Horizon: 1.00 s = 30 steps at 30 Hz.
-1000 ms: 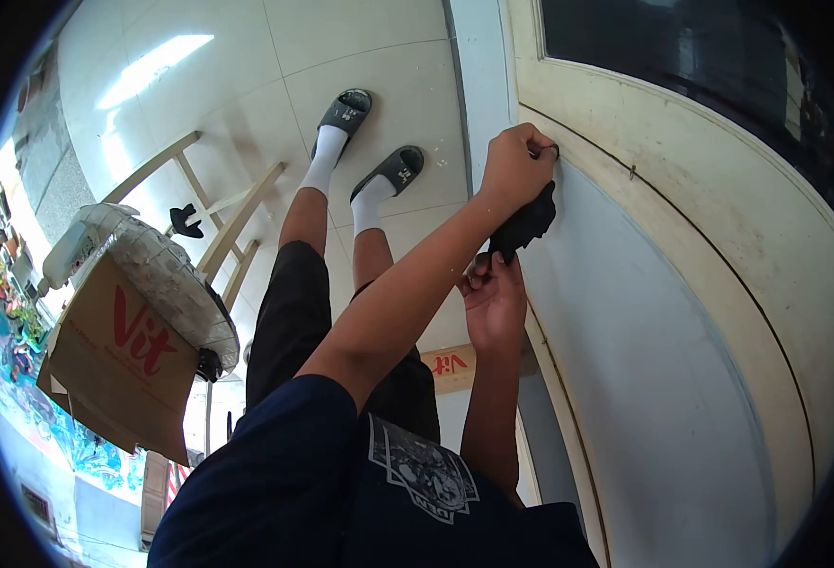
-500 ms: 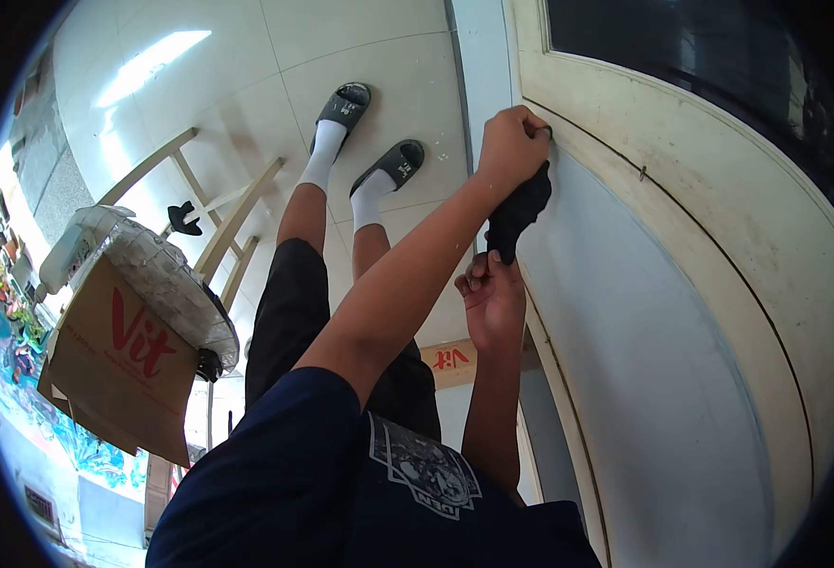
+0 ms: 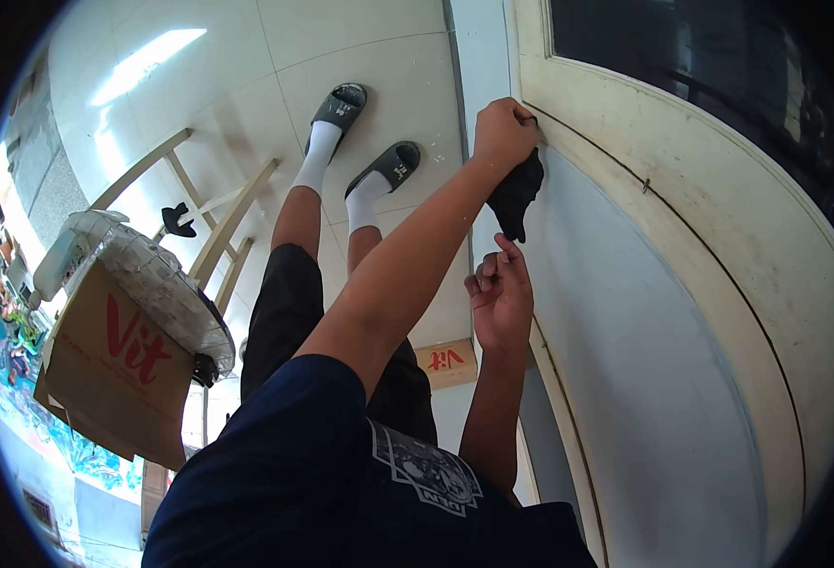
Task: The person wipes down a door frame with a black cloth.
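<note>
Curled fingers of the left hand (image 3: pixel 506 134) pinch a black cloth (image 3: pixel 516 197) in front of the pale door (image 3: pixel 663 322); the right hand (image 3: pixel 502 298) is loosely half-curled, a fingertip beside the cloth's narrow end, touching or not I can't tell. The cloth's long axis runs between the hands, tapering to a point toward the right one. Red "Vit" reads on the big carton (image 3: pixel 119 364) and a smaller box (image 3: pixel 447 363); lettering on the slippers (image 3: pixel 339 106) is too small to read.
</note>
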Available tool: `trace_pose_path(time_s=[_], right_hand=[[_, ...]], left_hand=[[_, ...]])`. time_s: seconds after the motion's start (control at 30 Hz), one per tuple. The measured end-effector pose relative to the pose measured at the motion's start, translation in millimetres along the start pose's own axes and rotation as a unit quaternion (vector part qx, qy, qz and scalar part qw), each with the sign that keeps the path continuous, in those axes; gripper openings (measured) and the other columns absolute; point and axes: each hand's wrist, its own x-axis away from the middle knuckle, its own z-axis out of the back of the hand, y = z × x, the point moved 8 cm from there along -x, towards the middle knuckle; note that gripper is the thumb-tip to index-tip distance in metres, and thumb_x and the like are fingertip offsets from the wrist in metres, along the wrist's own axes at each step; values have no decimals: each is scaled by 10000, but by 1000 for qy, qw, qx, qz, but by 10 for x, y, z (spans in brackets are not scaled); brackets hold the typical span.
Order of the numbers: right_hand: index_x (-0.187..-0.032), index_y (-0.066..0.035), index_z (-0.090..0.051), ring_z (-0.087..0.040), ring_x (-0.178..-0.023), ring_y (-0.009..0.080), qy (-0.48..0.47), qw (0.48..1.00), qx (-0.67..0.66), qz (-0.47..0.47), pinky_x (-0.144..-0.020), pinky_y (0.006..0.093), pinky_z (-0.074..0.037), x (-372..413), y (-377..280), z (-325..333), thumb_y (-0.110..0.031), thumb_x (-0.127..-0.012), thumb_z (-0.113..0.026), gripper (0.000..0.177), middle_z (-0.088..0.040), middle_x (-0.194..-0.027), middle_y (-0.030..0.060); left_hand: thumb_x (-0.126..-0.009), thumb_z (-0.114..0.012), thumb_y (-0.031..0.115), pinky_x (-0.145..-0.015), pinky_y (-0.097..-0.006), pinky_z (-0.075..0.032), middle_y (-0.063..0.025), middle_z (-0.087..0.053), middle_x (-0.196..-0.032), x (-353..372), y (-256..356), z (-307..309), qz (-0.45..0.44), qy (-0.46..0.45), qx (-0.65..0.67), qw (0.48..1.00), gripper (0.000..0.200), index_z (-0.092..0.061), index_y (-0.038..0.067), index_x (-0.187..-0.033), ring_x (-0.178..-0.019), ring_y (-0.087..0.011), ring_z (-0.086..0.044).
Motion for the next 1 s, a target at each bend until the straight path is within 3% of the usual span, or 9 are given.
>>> trace_pose_path(time_s=[0.2,0.27,0.3,0.33,0.43,0.5,0.77,0.83,1.0], right_hand=[[-1232,-52,-580,-479,-702,89,-11,1000,-20,-21,-678,284,-403,7,284,43,-154,-1052,-512,218,-539,-812,-10],[-1226,-44,-585,-529,-764,81,89,991,82,-62,-740,298,-453,88,496,121,-147,-1044,-530,217,-572,-861,11],[-1229,-28,-580,-610,-895,135,85,982,143,-94,-839,320,-491,112,676,266,-157,-1025,-566,242,-625,-972,60],[-1248,-20,-573,-630,-965,200,31,954,294,-47,-886,351,-495,107,786,338,-182,-1005,-596,293,-638,-1033,93],[-1316,-1,-545,-599,-1161,357,-85,765,637,37,-962,471,-489,104,1740,873,-309,-931,-682,511,-637,-1168,182],[-1395,-6,-482,-527,-1259,382,-200,784,587,30,-974,533,-482,270,2209,770,-439,-880,-704,708,-600,-1242,232],[-1405,-8,-467,-520,-1267,384,-145,746,649,24,-971,536,-484,271,2185,739,-457,-875,-703,734,-594,-1249,235],[-1408,-8,-463,-518,-1269,385,-138,731,667,30,-971,537,-484,235,2155,649,-463,-873,-702,742,-592,-1252,236],[-1416,-9,-452,-512,-1274,386,-116,694,709,40,-969,539,-486,125,2132,494,-476,-870,-701,760,-588,-1257,238]], left_hand=[[-840,-720,91,-653,-316,-540,-137,-721,-759,678,546,83,-28,-49,132,990,139,-685,-41,-865,-682,-174,-697],[-831,-718,89,-651,-311,-538,-121,-716,-754,688,553,89,-12,-44,141,989,134,-688,-38,-861,-666,-173,-681],[-831,-718,89,-651,-311,-538,-121,-716,-754,637,554,95,-11,-43,143,989,134,-688,-38,-861,-666,-173,-681],[-825,-719,90,-654,-310,-538,-118,-716,-755,565,541,110,-15,-37,127,991,131,-690,-34,-855,-663,-174,-677],[-815,-721,91,-663,-310,-538,-113,-716,-756,350,467,135,3,-44,104,994,125,-694,-28,-845,-665,-180,-675],[-795,-688,65,-668,-332,-546,-154,-711,-756,346,537,158,-7,-43,113,993,105,-674,-36,-815,-675,-250,-695],[-828,-707,91,-683,-337,-548,-146,-724,-798,582,762,176,3,-64,142,988,141,-683,-47,-844,-691,-212,-701],[-828,-701,83,-685,-337,-547,-154,-725,-804,480,631,217,67,-82,101,989,132,-680,-45,-851,-711,-225,-711],[-822,-696,69,-707,-336,-547,-166,-721,-798,813,963,197,-35,-90,131,987,120,-677,-44,-857,-737,-257,-717]])
